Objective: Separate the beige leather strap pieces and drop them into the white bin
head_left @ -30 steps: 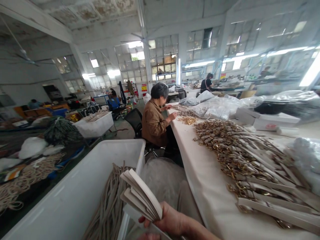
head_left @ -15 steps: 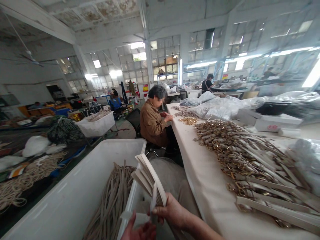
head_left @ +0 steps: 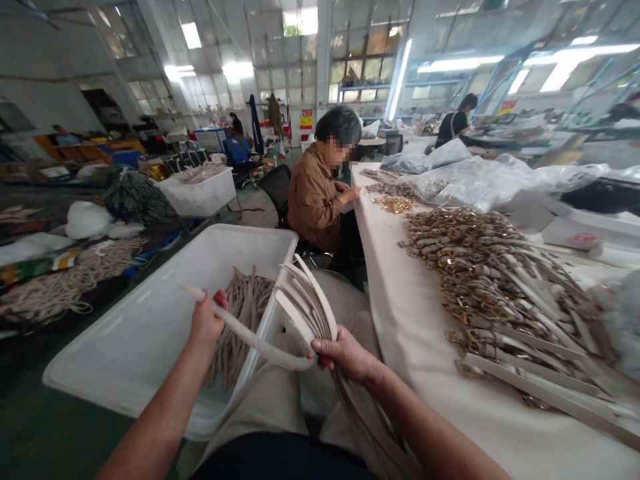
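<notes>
A fanned bundle of pale beige straps [head_left: 313, 303] is clasped in my right hand [head_left: 345, 353], their lower ends hanging down over my lap. My left hand [head_left: 206, 320] grips one single strap [head_left: 260, 343] near its end, above the white bin. That strap curves across to the bundle, its other end by my right fingers. Under my left hand, the white plastic bin [head_left: 125, 327] holds a heap of beige straps [head_left: 244, 300]. On the table to my right lies a large pile of straps with gold-coloured buckles [head_left: 465, 267].
A person in a brown jacket [head_left: 315, 197] sits at the far end of the covered table [head_left: 400, 320], handling something small. Gold-coloured metal pieces [head_left: 393, 205] and plastic bags [head_left: 465, 177] lie on the table. Another white bin [head_left: 200, 193] stands at the left back.
My left hand has moved left and up from beside the bundle, drawing a single strap out over the bin. My right hand still holds the bundle. The view has tilted down.
</notes>
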Available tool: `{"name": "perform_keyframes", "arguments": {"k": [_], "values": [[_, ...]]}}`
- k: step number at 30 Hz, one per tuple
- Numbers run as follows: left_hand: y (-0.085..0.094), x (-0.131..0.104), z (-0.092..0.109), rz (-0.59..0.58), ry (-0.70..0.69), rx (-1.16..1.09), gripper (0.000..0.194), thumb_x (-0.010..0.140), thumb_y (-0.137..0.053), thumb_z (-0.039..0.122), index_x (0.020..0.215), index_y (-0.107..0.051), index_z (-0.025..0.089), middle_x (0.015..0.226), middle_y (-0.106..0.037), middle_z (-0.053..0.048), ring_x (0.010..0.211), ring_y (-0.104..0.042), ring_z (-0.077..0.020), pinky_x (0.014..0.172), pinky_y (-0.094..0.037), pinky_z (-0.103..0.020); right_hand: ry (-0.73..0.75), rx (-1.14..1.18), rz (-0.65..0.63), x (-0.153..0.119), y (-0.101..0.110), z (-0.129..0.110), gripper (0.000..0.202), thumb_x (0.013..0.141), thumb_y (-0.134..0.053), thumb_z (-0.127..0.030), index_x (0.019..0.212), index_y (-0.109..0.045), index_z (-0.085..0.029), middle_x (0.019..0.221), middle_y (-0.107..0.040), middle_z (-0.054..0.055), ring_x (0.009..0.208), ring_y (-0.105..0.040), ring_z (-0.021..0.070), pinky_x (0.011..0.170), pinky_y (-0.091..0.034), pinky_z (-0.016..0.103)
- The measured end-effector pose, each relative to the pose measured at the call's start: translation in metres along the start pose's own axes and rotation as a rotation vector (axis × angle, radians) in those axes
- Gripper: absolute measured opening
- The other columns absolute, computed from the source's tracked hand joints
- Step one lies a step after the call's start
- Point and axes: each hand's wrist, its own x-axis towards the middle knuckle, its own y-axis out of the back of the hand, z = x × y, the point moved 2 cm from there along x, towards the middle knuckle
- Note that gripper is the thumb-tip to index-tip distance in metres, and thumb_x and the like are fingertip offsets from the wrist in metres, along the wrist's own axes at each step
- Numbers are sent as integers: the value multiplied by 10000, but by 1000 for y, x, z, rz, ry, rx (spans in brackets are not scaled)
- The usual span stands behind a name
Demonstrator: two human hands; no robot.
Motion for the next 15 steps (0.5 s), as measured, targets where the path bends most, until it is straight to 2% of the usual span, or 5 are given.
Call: {"name": "perform_keyframes", "arguments": {"k": [2,6,10,12,15], "values": [[-14,-13,-9,-62,-33,10,279,914,-590,169,1177,-573,261,808,-679,11,633,-636,-106,586,-510,-186,-8,16,89,2,2,1,504,627,-860,-566,712,-677,-104,634,-657,32,418,-396,46,450,-351,219],[-43,-60,-43,-366,23,156,382,779,-756,282,1141,-643,229,887,-725,-19,739,-684,-148,650,-540,-229,-5,41,225,4,5,3,530,613,-847,-600,710,-682,-105,479,-526,-26,420,-402,71,475,-384,239],[-55,-105,-80,-617,74,282,496,700,-838,453,1083,-693,174,993,-743,-77,809,-695,-182,645,-542,-248,6,92,314,5,8,3,523,596,-854,-587,721,-679,-110,448,-492,-44,423,-398,75,479,-399,241],[-55,-119,-95,-674,65,340,536,750,-782,557,1111,-695,170,1014,-743,-99,823,-699,-207,641,-551,-276,6,109,349,6,9,3,525,559,-868,-585,691,-661,-121,462,-517,-37,414,-395,70,461,-398,237],[-54,-129,-109,-689,35,439,544,813,-695,631,1107,-705,172,988,-742,-102,903,-700,-251,701,-571,-316,8,132,379,9,9,5,528,519,-877,-582,640,-626,-133,460,-527,-33,410,-414,73,446,-401,234]]}}
